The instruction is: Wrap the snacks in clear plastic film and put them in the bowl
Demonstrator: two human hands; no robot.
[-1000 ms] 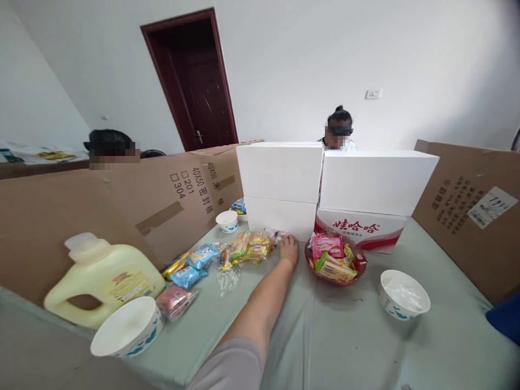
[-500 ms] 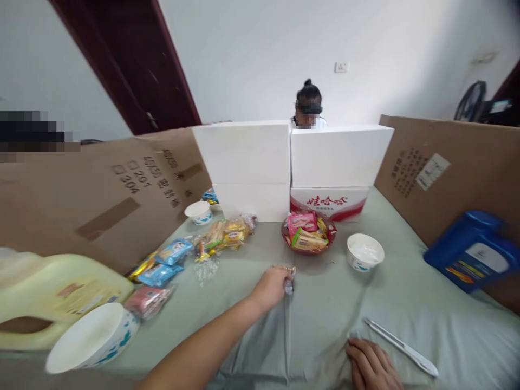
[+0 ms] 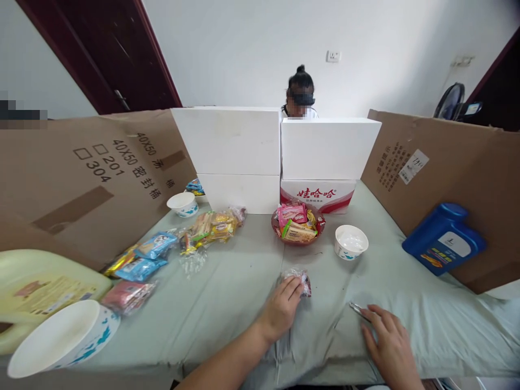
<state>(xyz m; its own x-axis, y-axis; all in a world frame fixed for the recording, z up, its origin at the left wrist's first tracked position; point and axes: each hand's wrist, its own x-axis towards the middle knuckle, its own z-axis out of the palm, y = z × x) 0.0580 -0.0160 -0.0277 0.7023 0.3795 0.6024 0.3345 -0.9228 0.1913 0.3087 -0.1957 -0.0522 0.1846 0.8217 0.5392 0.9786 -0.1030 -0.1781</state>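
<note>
My left hand (image 3: 280,307) lies on the pale green cloth with its fingers closed on a small clear-wrapped snack packet (image 3: 303,280), just in front of a red bowl (image 3: 274,226) filled with wrapped snacks. My right hand (image 3: 390,346) rests palm down, fingers spread, at the near right. It covers a slim metal tool (image 3: 356,309); only the tool's tip sticks out to the left of the fingers.
A white bowl (image 3: 351,241) stands right of the red bowl. A blue jug (image 3: 444,238) leans on the right cardboard wall. On the left are loose snack packets (image 3: 211,225), a yellow jug (image 3: 36,281) and another white bowl (image 3: 60,338). White foam boxes (image 3: 227,141) stand at the back, with a person (image 3: 300,89) behind them.
My left hand drew back from the snack pile toward me, bringing the small packet with it. My right hand came into view and moved onto the slim tool. The camera tilted down and right.
</note>
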